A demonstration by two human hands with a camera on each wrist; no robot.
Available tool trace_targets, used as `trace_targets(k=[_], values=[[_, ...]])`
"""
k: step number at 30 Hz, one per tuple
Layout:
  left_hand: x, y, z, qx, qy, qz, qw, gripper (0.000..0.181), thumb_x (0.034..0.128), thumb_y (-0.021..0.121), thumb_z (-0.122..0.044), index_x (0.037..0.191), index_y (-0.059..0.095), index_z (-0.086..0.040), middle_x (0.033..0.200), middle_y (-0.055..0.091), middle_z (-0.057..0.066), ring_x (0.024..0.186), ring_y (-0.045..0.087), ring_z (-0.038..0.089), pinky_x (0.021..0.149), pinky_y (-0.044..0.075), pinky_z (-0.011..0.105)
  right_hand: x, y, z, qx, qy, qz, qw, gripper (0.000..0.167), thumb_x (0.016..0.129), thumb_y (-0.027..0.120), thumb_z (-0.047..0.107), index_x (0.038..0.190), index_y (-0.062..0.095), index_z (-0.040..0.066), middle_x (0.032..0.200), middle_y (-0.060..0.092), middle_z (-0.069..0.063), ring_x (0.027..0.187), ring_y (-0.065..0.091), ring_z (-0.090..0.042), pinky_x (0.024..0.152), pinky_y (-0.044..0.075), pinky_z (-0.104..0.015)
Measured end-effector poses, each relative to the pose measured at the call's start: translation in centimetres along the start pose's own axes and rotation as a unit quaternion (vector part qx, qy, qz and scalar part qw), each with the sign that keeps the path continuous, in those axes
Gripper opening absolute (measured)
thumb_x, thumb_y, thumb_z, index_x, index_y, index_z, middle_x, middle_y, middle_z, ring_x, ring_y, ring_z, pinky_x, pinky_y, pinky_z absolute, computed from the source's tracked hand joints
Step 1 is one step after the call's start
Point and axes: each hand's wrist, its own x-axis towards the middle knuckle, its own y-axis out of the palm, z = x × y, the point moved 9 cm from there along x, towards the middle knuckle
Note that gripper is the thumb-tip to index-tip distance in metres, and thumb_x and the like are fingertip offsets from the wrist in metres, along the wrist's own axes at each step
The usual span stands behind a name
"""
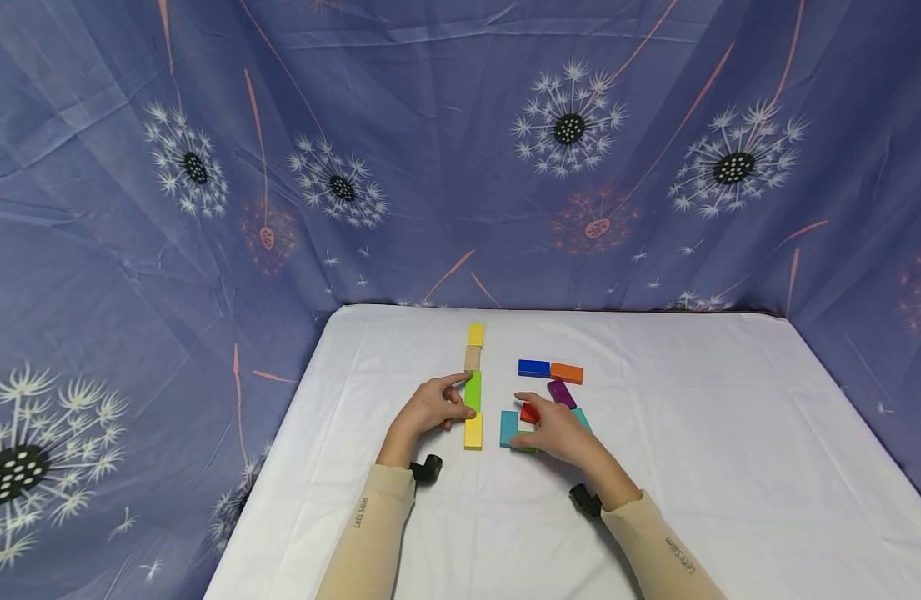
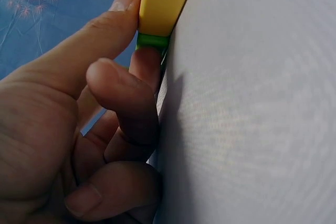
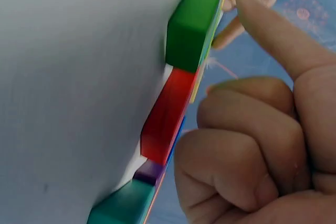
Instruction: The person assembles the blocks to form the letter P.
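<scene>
Two beige fabric sleeves with dark lettering, left (image 1: 370,525) and right (image 1: 655,537), sit closest, reaching over the white cloth-covered table (image 1: 745,467).

Left hand (image 1: 432,406): thumb and index parted, touching the column to its right, not wrapped round anything that I can make out. Thumb is at the seam between the near yellow rectangular block (image 1: 473,433), apparently painted wood, and the light-green oblong block (image 1: 473,392); index at the green one's far end. Beyond that fingertip: a plain tan wooden-looking block (image 1: 472,359), then a far yellow rectangular block (image 1: 476,335).

Right hand (image 1: 558,435): thumb and index wide apart, gripping nothing visible. Turquoise rectangular block (image 1: 508,423) and dark-green block (image 3: 194,30) at its thumb, contact unclear; glossy red block (image 1: 529,412) between thumb and index; purple block (image 1: 562,394) just beyond the knuckles; teal block (image 1: 583,419) partly hidden on its far right; dark-blue (image 1: 534,368) and orange (image 1: 567,373) oblong blocks end to end farther out.

Progress, my read: partway. Four lined up end to end by the left hand; seven sit outside that line, around and beyond the right.
</scene>
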Motion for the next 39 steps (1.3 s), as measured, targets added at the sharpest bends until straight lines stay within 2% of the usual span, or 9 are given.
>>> trace_targets(k=[1, 3, 17, 30, 39], values=[[0.0, 0.0, 0.0, 0.000, -0.001, 0.000, 1.0000, 0.081, 0.0865, 0.088, -0.016, 0.159, 0.053, -0.019, 0.083, 0.070, 0.003, 0.050, 0.055, 0.014, 0.065, 0.049, 0.029, 0.0, 0.0, -0.2, -0.003, 0.004, 0.005, 1.0000, 0.083, 0.080, 0.093, 0.037, 0.153, 0.057, 0.020, 0.142, 0.067, -0.013, 0.121, 0.062, -0.031, 0.104, 0.054, -0.061], [0.0, 0.0, 0.0, -0.001, -0.001, 0.000, 1.0000, 0.081, 0.0866, 0.088, -0.016, 0.159, 0.052, -0.019, 0.084, 0.070, 0.003, 0.050, 0.055, 0.014, 0.065, 0.049, 0.029, 0.0, 0.0, -0.5, -0.012, 0.007, 0.014, 0.9998, 0.084, 0.079, 0.094, 0.037, 0.152, 0.058, 0.020, 0.146, 0.064, -0.013, 0.127, 0.060, -0.034, 0.106, 0.052, -0.064], [0.1, 0.0, 0.2, -0.010, 0.006, 0.003, 0.9999, 0.080, 0.0864, 0.088, -0.017, 0.158, 0.053, -0.021, 0.084, 0.070, 0.006, 0.050, 0.056, 0.016, 0.064, 0.050, 0.031, 0.0, 0.3, -0.8, -0.019, 0.009, 0.018, 0.9996, 0.077, 0.078, 0.095, 0.035, 0.147, 0.063, 0.020, 0.143, 0.067, -0.011, 0.125, 0.062, -0.032, 0.107, 0.052, -0.062], [0.2, 0.0, 0.3, -0.014, 0.009, 0.003, 0.9999, 0.080, 0.0863, 0.089, -0.017, 0.158, 0.054, -0.021, 0.084, 0.070, 0.006, 0.050, 0.056, 0.016, 0.066, 0.051, 0.031, -0.1, 0.6, -0.3, -0.030, -0.002, 0.004, 0.9996, 0.060, 0.082, 0.093, 0.033, 0.134, 0.069, 0.017, 0.125, 0.073, -0.007, 0.106, 0.064, -0.023, 0.099, 0.058, -0.051], [0.1, 0.0, 0.2, -0.011, 0.010, 0.001, 0.9999, 0.080, 0.0863, 0.089, -0.018, 0.158, 0.054, -0.021, 0.084, 0.070, 0.007, 0.050, 0.056, 0.015, 0.068, 0.051, 0.031, -0.2, 0.5, 0.3, -0.045, -0.031, -0.003, 0.9985, 0.057, 0.082, 0.091, 0.032, 0.132, 0.069, 0.014, 0.109, 0.073, -0.004, 0.092, 0.061, -0.017, 0.088, 0.058, -0.043]])
